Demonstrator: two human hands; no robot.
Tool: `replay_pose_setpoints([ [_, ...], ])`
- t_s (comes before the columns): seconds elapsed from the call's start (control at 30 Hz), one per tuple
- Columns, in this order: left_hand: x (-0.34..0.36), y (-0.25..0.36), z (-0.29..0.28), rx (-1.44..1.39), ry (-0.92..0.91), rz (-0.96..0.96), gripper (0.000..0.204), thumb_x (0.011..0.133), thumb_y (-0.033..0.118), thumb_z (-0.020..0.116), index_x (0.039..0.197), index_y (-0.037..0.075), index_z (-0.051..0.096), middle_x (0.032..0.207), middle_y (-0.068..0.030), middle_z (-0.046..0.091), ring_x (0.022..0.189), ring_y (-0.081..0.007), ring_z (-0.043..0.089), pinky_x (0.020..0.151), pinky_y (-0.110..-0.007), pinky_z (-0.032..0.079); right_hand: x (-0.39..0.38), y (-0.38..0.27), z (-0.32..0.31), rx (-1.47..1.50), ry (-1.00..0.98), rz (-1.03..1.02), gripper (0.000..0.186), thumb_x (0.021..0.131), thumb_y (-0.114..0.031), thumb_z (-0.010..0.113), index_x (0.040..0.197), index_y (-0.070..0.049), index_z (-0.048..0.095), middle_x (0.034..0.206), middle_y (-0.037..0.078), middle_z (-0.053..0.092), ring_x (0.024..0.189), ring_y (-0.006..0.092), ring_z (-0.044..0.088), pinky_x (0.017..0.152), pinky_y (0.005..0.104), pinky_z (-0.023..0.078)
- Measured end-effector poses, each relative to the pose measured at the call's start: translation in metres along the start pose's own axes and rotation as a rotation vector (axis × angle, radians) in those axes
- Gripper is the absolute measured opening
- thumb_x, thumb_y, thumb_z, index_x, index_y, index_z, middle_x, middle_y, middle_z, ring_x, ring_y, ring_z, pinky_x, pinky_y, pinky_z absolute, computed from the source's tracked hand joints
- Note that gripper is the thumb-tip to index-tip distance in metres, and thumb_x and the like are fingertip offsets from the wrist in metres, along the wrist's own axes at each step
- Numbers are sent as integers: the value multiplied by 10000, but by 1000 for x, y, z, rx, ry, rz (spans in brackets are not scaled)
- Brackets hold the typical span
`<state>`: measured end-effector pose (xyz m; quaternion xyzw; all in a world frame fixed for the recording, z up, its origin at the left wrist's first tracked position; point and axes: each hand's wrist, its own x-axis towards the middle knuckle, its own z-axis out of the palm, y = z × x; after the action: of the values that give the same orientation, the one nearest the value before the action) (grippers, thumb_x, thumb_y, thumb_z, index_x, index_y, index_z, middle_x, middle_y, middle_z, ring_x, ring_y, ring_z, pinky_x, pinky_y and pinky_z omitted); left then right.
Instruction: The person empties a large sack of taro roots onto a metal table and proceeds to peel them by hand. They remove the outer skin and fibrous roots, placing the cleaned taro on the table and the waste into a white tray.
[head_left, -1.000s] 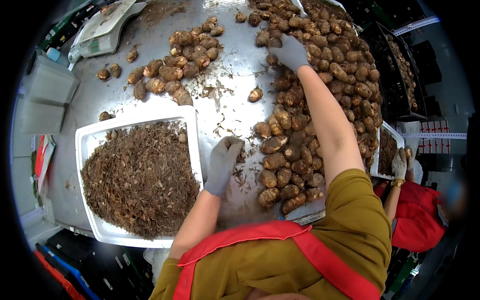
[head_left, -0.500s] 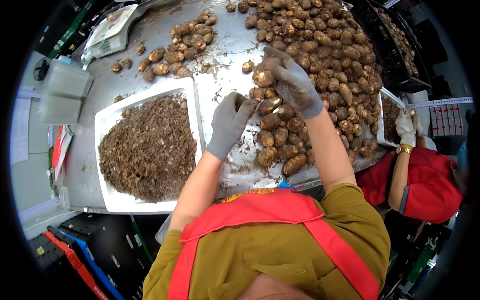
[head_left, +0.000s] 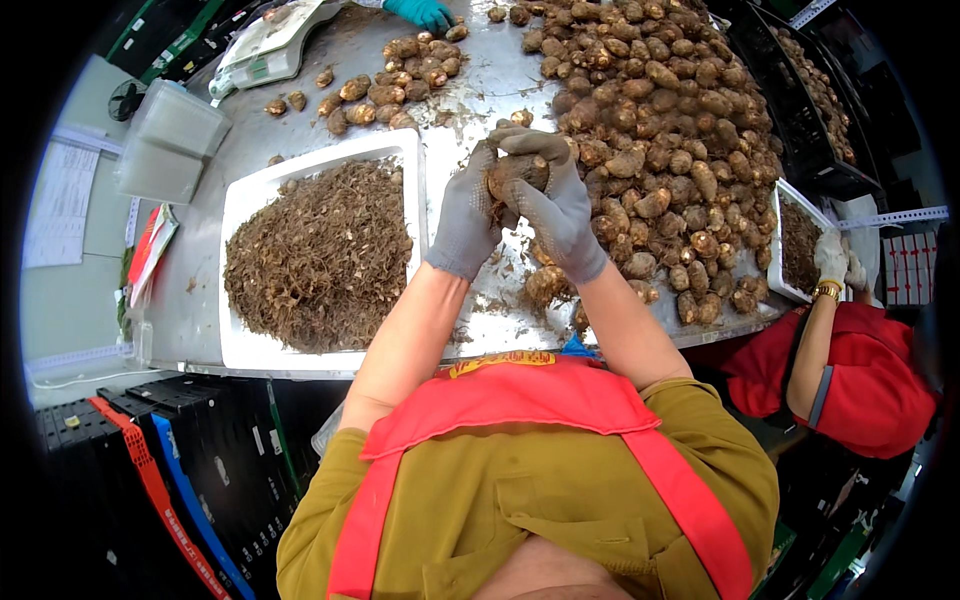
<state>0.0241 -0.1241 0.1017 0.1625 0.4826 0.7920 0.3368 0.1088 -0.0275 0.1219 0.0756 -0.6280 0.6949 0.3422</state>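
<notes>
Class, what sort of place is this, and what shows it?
Probably a produce sorting or packing workroom: brown tubers are heaped on a metal worktable, a white tray holds fibrous scraps, and what looks like a weighing scale stands beyond.

Gloved hands [head_left: 466, 218] [head_left: 562, 208] close together — fingers [head_left: 532, 142] curled, forearms [head_left: 412, 328] angled inward

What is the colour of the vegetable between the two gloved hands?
The held vegetable is brown; the head view shows it best.
</notes>
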Motion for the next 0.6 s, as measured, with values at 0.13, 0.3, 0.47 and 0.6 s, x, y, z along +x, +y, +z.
replay_pose_setpoints([
  [0.13,-9,8,-6,-121,13,56,232,999,164,540,1159,3,586,893,-78,667,670,-108,618,526,-240,497,-5,-16,-10,-184,-23,174,506,873,-82,666,1336,-21,472,1160,80,615,1033,144,594,928,290,476],
  [0.3,-20,21,6,136,80,184,397,1037,352,463,943,-11,594,717,-66,604,583,-111,556,528,-253,462,-10,-27,-15,-148,15,332,554,840,-62,712,1342,-37,478,1130,87,619,1006,134,612,879,282,507],
  [0.47,-24,12,6,758,103,389,382,1010,312,501,882,-31,610,667,-115,563,644,-175,588,597,-321,472,-25,-29,-13,-97,118,313,519,840,-31,700,1307,-22,472,1123,93,610,998,130,604,872,278,509],
  [0.6,-33,16,20,801,81,501,295,966,241,548,894,-30,638,720,-170,608,671,-257,614,622,-378,466,-36,-28,-11,-103,107,149,431,916,-14,617,1307,-13,438,1133,97,596,1004,130,583,898,279,493],
])
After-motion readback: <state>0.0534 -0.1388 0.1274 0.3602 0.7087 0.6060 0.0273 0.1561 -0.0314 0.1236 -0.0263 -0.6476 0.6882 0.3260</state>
